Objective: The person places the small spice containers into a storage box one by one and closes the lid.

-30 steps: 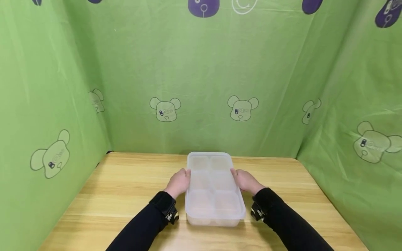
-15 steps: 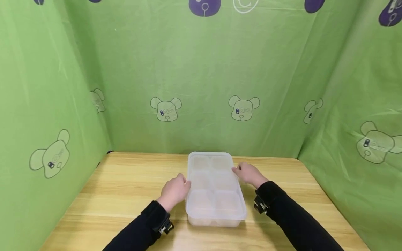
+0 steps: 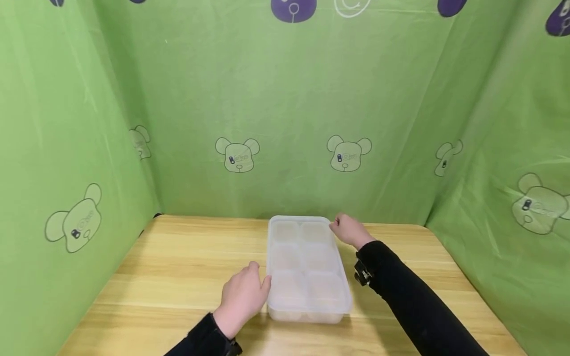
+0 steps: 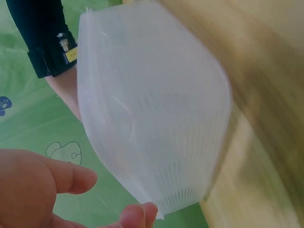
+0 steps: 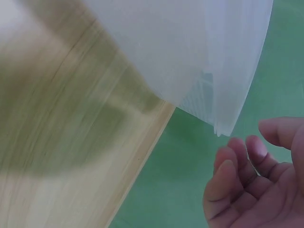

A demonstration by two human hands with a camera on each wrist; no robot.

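Note:
A translucent white plastic food storage box (image 3: 307,316) stands on the wooden table, its lid (image 3: 303,257) on top. Through the lid several compartments show faintly. My left hand (image 3: 242,294) is beside the near part of the box's left side, thumb tip right at the lid's edge and fingers loosely bent. At the far right corner is my right hand (image 3: 349,230), fingertips close to the lid's corner. In the right wrist view its fingers (image 5: 225,183) are loosely curled, the thumb stands apart, and nothing is between them.
The wooden table (image 3: 178,267) runs back to a green cloth (image 3: 289,99) printed with bear heads, which also hangs along the left and right sides. Each wrist wears a small camera on a black band (image 3: 362,274).
My left hand has slid from the middle of the box's left side toward me. My right hand has moved away from me, up to the far right corner. The box has stayed in place.

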